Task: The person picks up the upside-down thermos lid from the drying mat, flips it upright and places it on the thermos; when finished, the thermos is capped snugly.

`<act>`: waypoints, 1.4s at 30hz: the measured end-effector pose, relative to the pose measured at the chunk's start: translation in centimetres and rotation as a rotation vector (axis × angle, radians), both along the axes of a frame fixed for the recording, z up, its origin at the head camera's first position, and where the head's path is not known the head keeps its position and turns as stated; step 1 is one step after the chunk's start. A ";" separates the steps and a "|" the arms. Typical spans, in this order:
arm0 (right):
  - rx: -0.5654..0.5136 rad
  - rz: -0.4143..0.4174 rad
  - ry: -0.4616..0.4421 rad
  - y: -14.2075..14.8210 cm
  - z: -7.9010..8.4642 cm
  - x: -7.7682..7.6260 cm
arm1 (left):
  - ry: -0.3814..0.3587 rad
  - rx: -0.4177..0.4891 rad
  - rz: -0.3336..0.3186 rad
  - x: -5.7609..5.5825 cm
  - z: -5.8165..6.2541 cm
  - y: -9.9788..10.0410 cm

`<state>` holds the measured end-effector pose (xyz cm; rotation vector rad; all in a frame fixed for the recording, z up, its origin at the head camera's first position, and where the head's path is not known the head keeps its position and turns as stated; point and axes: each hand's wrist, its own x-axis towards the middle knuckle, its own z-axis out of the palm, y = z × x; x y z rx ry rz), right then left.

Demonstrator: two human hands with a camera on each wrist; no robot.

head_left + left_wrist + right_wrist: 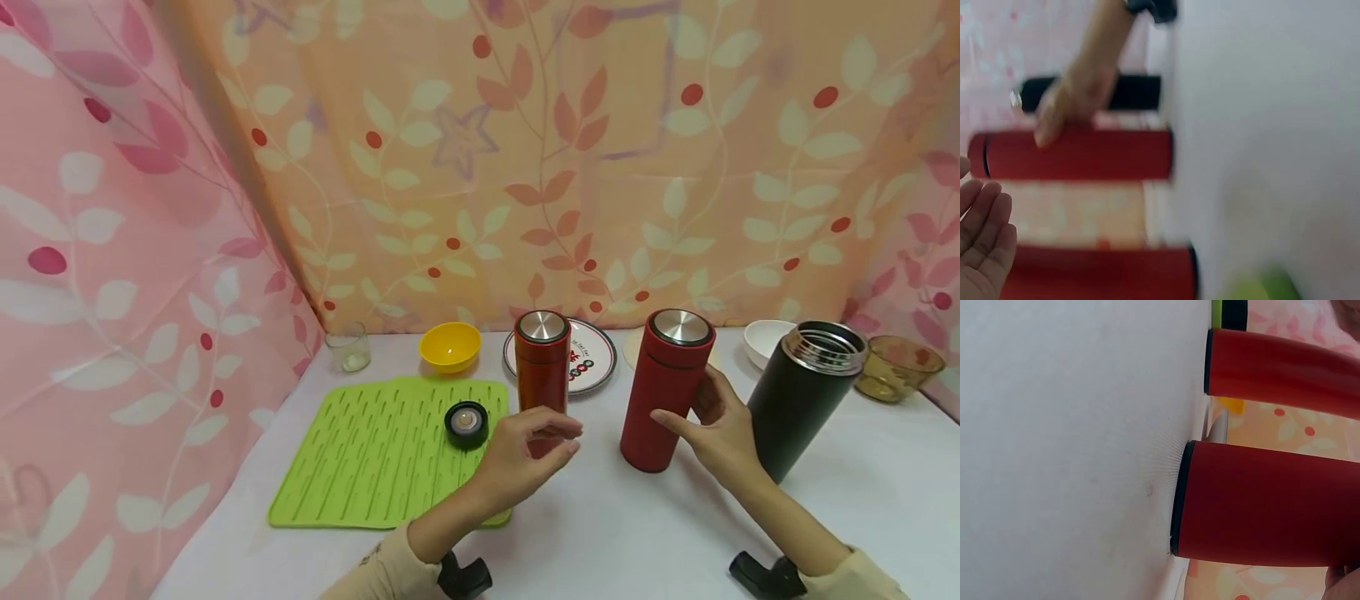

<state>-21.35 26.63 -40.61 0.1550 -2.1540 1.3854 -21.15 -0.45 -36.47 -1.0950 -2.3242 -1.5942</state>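
Note:
My right hand point(720, 433) grips a dark red thermos flask point(660, 392), thumb on its near side and fingers behind. The flask stands upright with its steel-topped lid on; its black base rim shows in the right wrist view. My left hand point(521, 454) is in front of a slimmer orange-red flask point(542, 367), fingers loosely curved and holding nothing; whether it touches that flask cannot be told. Beside the right hand stands a black flask point(798, 408), its steel mouth uncovered. A black lid point(467, 425) lies on the green mat, left of the orange-red flask.
The green ridged mat point(352, 467) covers the left of the white table. Along the back stand a clear glass point(349, 348), a yellow bowl point(450, 347), a printed plate point(596, 358), a white bowl point(767, 340) and an amber glass bowl point(896, 371). Floral curtains hang behind.

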 end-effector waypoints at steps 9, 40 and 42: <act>-0.015 0.003 -0.043 -0.4 0.6 0.8 | -0.028 -0.193 0.442 -3.6 -2.6 -7.6; -0.027 0.042 -0.012 -1.1 0.8 0.9 | -0.307 -0.207 0.384 -6.8 -5.8 -10.4; -0.020 0.051 -0.014 -1.0 0.9 1.0 | -0.314 -0.169 0.372 -6.9 -5.6 -10.2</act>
